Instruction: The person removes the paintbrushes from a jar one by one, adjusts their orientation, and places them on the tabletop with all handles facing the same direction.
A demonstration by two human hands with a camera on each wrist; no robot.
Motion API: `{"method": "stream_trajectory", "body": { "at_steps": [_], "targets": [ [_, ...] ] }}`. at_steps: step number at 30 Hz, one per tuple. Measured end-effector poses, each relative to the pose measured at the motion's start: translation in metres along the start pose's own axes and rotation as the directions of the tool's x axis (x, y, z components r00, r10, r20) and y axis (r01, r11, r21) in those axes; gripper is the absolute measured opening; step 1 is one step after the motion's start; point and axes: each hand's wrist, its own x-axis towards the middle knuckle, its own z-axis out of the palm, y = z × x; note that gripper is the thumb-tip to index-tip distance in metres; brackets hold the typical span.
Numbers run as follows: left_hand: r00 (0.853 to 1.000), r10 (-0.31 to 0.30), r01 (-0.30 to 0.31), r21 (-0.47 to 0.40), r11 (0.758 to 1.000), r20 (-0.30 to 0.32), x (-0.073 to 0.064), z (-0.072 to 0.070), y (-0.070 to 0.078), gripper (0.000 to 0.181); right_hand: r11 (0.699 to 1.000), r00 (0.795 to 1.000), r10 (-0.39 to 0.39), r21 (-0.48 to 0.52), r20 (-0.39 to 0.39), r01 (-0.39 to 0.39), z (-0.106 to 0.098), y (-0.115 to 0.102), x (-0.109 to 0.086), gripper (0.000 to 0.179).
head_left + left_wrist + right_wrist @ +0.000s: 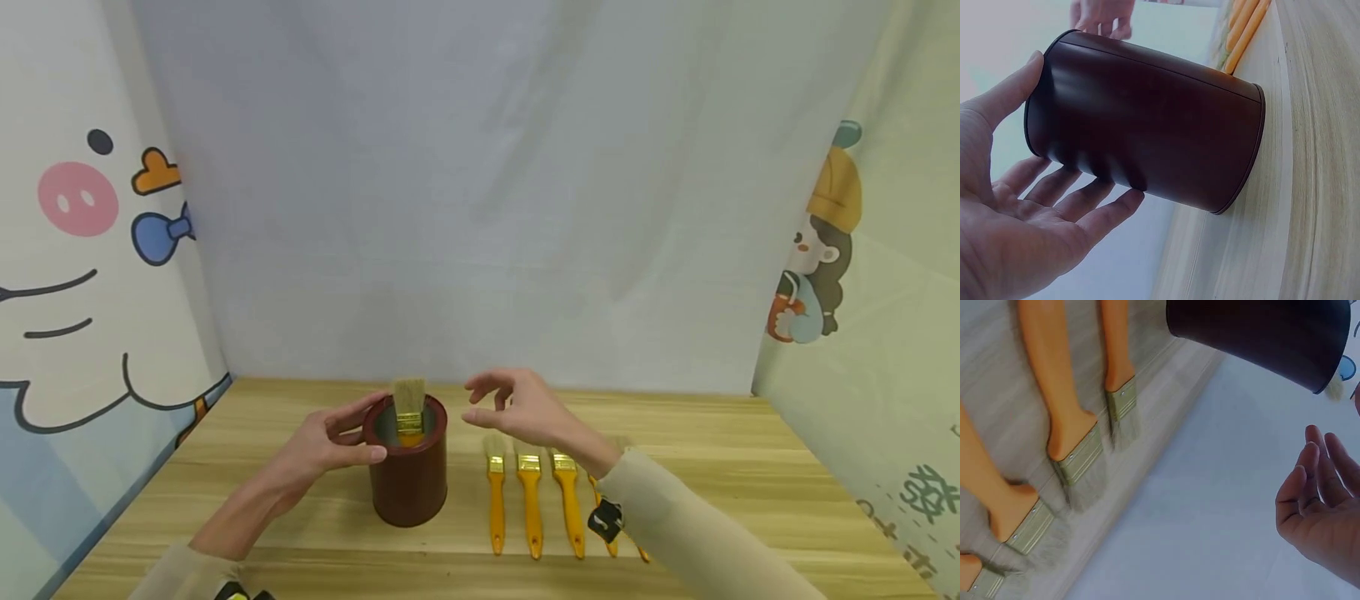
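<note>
My left hand [322, 446] holds a dark red-brown cylindrical canister [409, 490] near its rim, thumb on the near side and fingers on the far side. In the left wrist view, the thumb and fingertips touch the canister's wall [1147, 119]. A paintbrush [409, 404] stands in the canister with its bristles up; its lower handle is hidden inside. My right hand [525, 408] hovers to the right of the canister, fingers loosely bent and holding nothing. Below it lie several paintbrushes [531, 500] with orange handles, bristles pointing away; the right forearm partly covers some.
The paintbrushes lie in a row on the wood-grain table [712, 483], right of the canister. A pale cloth backdrop [480, 208] rises behind the table's far edge. Printed cartoon curtains [75, 292] hang at both sides.
</note>
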Motion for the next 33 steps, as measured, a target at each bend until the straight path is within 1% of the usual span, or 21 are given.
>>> {"method": "stream_trajectory", "body": {
  "at_steps": [7,14,19,24,30,33],
  "targets": [
    [1.000,-0.013,0.013,0.004,1.000,-0.011,-0.001,0.001,0.001,0.083,1.000,1.000,0.017,0.004,0.024,-0.017,0.021,-0.014,0.024,0.043],
    [0.999,-0.026,0.026,0.006,1.000,-0.021,0.000,0.001,0.000,0.083,1.000,1.000,0.004,-0.025,0.000,-0.004,0.035,-0.023,0.039,0.043],
    [0.999,-0.032,0.032,0.002,0.999,-0.017,-0.001,0.001,-0.001,0.083,0.999,1.000,0.018,-0.031,-0.011,-0.018,0.044,-0.026,0.044,0.047],
    [1.000,-0.025,0.025,-0.003,1.000,-0.014,-0.001,0.001,-0.001,0.082,0.999,0.998,0.035,-0.015,-0.043,-0.036,0.051,-0.027,0.045,0.050],
    [1.000,-0.018,0.017,-0.008,1.000,-0.013,-0.001,0.000,-0.001,0.082,1.000,0.996,0.003,-0.017,-0.090,-0.005,0.054,-0.031,0.042,0.050],
    [1.000,-0.024,0.024,-0.001,1.000,-0.012,-0.001,0.000,-0.002,0.083,0.999,0.996,-0.013,-0.031,-0.093,0.010,0.056,-0.033,0.043,0.053]
  ]
}}
